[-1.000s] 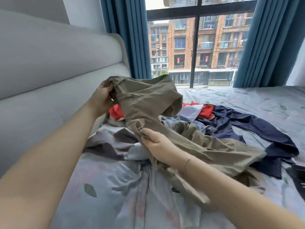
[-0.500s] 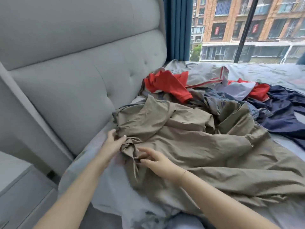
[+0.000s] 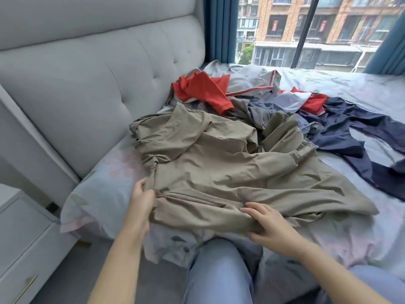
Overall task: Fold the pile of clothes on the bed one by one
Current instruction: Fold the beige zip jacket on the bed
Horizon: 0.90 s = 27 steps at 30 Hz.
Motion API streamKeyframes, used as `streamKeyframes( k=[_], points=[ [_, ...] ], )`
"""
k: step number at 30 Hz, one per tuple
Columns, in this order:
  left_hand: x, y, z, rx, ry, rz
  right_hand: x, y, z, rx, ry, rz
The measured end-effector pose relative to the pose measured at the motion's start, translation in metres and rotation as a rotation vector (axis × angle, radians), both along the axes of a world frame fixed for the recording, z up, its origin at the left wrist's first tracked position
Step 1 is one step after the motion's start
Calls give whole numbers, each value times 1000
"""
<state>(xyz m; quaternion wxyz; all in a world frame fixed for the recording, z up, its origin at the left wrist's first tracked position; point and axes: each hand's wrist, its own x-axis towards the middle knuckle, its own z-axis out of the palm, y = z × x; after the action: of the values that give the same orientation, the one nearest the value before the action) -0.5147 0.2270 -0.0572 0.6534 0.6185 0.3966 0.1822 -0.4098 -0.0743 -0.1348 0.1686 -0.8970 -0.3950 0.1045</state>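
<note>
In the head view, a large khaki-brown thin-fabric garment (image 3: pixel 219 172) lies spread and wrinkled across the near part of the bed (image 3: pixel 350 88), which is covered by a pale grey sheet with a faint floral print. The left hand (image 3: pixel 141 201) is at the garment's near left edge, its fingers (image 3: pixel 140 186) curled and pinching a gathered fold of the khaki cloth. The right hand (image 3: pixel 269 222) is at the garment's near hem, thumb tucked under the edge and fingers (image 3: pixel 252 207) laid over it, so the hem is gripped between them. Behind the khaki garment, farther from the person, sits the rest of the clothes pile: a red short-sleeved shirt (image 3: pixel 203 89) just beyond the garment's far edge, a pale grey garment with red trim (image 3: pixel 254 81) beside the shirt, a crumpled grey-blue piece (image 3: pixel 260 110) touching the khaki cloth, and a white-and-red garment (image 3: pixel 300 102) to the right of that. Dark navy trousers (image 3: pixel 350 130) stretch out to the right of the khaki garment, one leg running toward the bed's right side. To the left of the garment rises a light grey tufted upholstered headboard (image 3: pixel 87 84), and below it stands a white bedside cabinet (image 3: pixel 24 244). Blue curtains (image 3: pixel 219 29) frame a window (image 3: pixel 306 31) beyond the bed. The person's knees in light blue jeans (image 3: pixel 219 270) press against the bed's near edge, directly below the garment.
</note>
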Motion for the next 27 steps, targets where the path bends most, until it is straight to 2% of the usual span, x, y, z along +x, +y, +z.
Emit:
streamKeyframes(
  k=[3,5,8,9,11,13,15,17,20,22,25,27],
  points=[
    [-27,23,11,35,26,118,-10,-7,-10,-10,-140,9],
    [-40,32,8,170,145,125,-15,-14,-12,61,-168,-18],
    [-48,10,7,691,547,-51,-21,-27,-8,186,-34,-26],
    [-45,-6,8,850,584,-95,-23,-33,-3,233,50,-44],
    [-33,-46,10,1029,497,-224,-22,-50,11,313,144,-132],
    [-12,-89,11,1064,346,-439,-11,-75,26,405,128,-295],
    [13,-132,4,1033,225,-678,7,-105,38,466,63,-546],
    [40,-173,-7,1021,205,-864,32,-141,39,435,55,-825],
    [78,-226,-29,1049,268,-1063,55,-182,26,394,347,-1110],
    [99,-251,-43,1153,326,-1153,62,-190,19,436,510,-1154],
    [120,-273,-62,1276,414,-1216,72,-185,17,444,618,-1088],
    [128,-279,-71,1302,370,-1172,77,-181,19,378,685,-1011]
  ],
)
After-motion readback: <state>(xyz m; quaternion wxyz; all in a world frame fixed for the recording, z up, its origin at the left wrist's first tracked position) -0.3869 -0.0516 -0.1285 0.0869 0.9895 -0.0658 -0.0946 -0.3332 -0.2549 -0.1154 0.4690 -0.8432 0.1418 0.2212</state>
